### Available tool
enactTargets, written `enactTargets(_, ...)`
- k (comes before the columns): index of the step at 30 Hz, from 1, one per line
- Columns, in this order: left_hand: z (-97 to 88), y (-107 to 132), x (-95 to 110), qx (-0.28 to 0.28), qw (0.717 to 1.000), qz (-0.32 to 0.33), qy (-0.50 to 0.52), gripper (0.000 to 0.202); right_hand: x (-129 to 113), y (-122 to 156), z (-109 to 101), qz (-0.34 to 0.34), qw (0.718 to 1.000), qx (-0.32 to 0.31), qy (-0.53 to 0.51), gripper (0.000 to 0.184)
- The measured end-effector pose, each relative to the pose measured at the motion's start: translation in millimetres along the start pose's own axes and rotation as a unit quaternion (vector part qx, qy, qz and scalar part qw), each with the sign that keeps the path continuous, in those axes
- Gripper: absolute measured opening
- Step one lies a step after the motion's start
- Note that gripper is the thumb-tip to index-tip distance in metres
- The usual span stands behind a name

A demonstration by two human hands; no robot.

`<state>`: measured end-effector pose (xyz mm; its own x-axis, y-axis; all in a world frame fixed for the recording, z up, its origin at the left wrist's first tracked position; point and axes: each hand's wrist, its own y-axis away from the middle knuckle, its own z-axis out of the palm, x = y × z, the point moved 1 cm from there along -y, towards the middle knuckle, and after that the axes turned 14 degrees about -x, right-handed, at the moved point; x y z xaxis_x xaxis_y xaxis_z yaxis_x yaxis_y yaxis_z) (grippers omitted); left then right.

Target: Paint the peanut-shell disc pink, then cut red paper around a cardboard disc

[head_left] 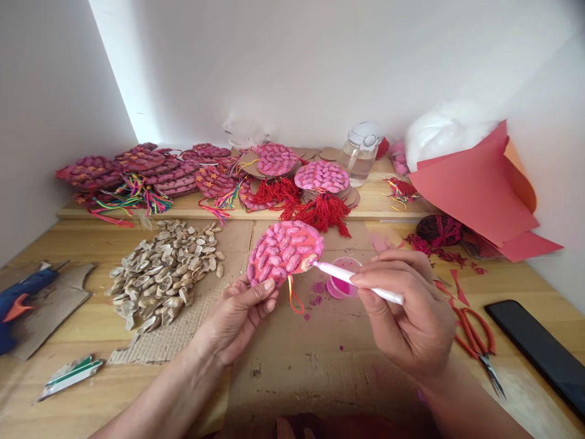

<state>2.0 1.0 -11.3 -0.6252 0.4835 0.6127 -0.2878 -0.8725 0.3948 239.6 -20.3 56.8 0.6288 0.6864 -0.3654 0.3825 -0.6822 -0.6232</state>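
My left hand (249, 311) pinches the lower left edge of a round disc (286, 250) covered in pink-painted peanut shells, tilted toward me. One shell (309, 262) at its right edge is still pale and unpainted in part. A red and yellow cord loop (295, 296) hangs below it. In my right hand (409, 311) is a white paintbrush (359, 283), its tip touching the pale shell. Behind the brush stands a small clear cup (340, 289) with bright pink paint.
A heap of bare peanut shells (167, 274) lies at left on cardboard. Red-handled pliers (478, 335) and a black phone (539, 347) lie at right, a blue glue gun (27, 299) at far left. Decorated discs (150, 171) and a water bottle (361, 155) stand on the back ledge.
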Motion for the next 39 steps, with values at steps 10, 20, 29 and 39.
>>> enactTargets(10, 0.8, -1.5, 0.8, -0.009, 1.000, -0.003, 0.005, 0.013, 3.2, 0.4, -0.3, 0.010, 1.000, 0.016, -0.020, 0.020)
enactTargets(20, -0.7, 0.3, 0.8, -0.016, 1.000, -0.002, 0.003, 0.012, 5.5, 2.4, -2.3, 0.017, 0.999, 0.025, -0.021, 0.021)
enactTargets(29, 0.2, -0.8, 0.0, -0.006, 1.000, -0.005, -0.009, 0.014, 4.4, 3.6, -0.3, 0.030, 0.999, 0.023, -0.030, 0.021)
enactTargets(39, 0.0, 1.1, 0.3, -0.028, 0.999, 0.017, -0.030, 0.024, 3.3, 3.7, -0.1, 0.023, 0.999, 0.027, -0.024, 0.023)
